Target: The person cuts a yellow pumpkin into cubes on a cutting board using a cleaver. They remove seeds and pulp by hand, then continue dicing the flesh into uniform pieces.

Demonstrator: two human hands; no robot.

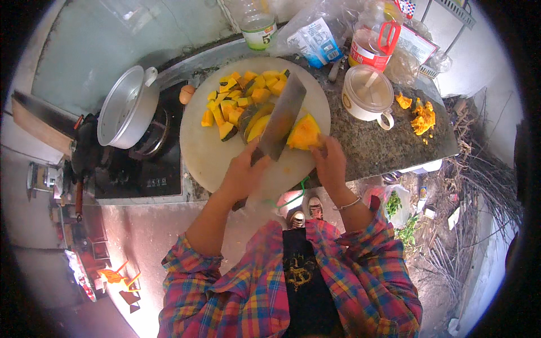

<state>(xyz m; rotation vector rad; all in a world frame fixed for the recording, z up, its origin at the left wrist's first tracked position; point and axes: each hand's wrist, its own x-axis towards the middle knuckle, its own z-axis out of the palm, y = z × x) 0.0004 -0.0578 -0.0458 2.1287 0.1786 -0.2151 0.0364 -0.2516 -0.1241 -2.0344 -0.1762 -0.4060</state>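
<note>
My left hand (245, 173) grips the handle of a broad cleaver (285, 114). Its blade stands tilted over the round white cutting board (203, 162). To the right of the blade, the fingers of my right hand (331, 162) hold the edge of a pumpkin wedge (305, 133). More cut pumpkin slices (257, 122) lie just left of the cleaver, partly hidden by it. Farther back on the board is a heap of pumpkin chunks (230, 107), orange-yellow with dark green rind.
A metal pot (129, 107) sits on the gas stove (139, 173) at left, near an egg (187, 94). Right of the board are a lidded cup (367, 95) and pumpkin pulp (422, 118). Oil bottles (258, 31) and plastic bags line the back. Twigs (486, 177) are piled at right.
</note>
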